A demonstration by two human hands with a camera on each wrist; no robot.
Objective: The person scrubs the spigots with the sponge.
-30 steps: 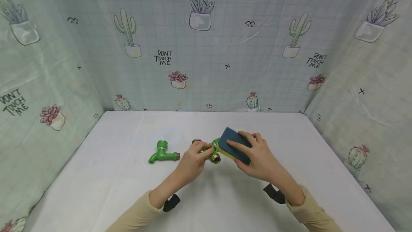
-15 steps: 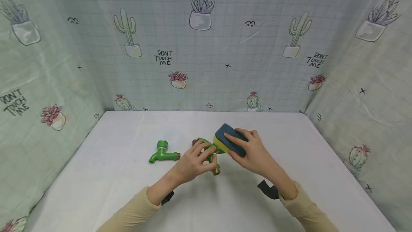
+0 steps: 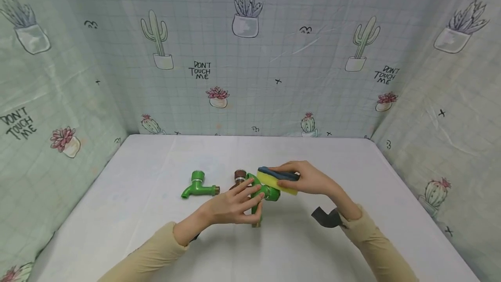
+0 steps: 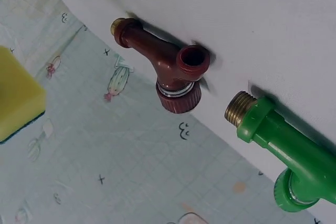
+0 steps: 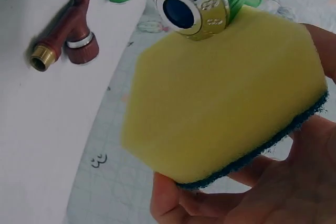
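My left hand (image 3: 236,206) holds a green faucet (image 3: 255,210) over the table, its knob turned to the right and its threaded end pointing down. In my right hand (image 3: 313,179) is a two-layer sponge (image 3: 278,182), yellow foam on one face and dark blue scouring layer on the other. Thumb and fingers grip the sponge by its edges in the right wrist view. The yellow face (image 5: 226,98) lies against the knob, whose chrome end cap (image 5: 184,9) faces that camera. Fingers of the left hand cover part of the faucet's body.
A second green faucet (image 3: 199,189) lies on the white table (image 3: 156,229) at the left. Behind the left hand stands a brown-red faucet (image 3: 240,176), partly covered in the head view. Patterned cloth (image 3: 250,55) walls in the back and sides. A black piece (image 3: 328,218) shows at the right wrist.
The left hand has turned the green faucet, bringing its knob to the right and threaded end downward. The right hand has tilted the sponge so more yellow shows. The brown-red faucet is less covered.
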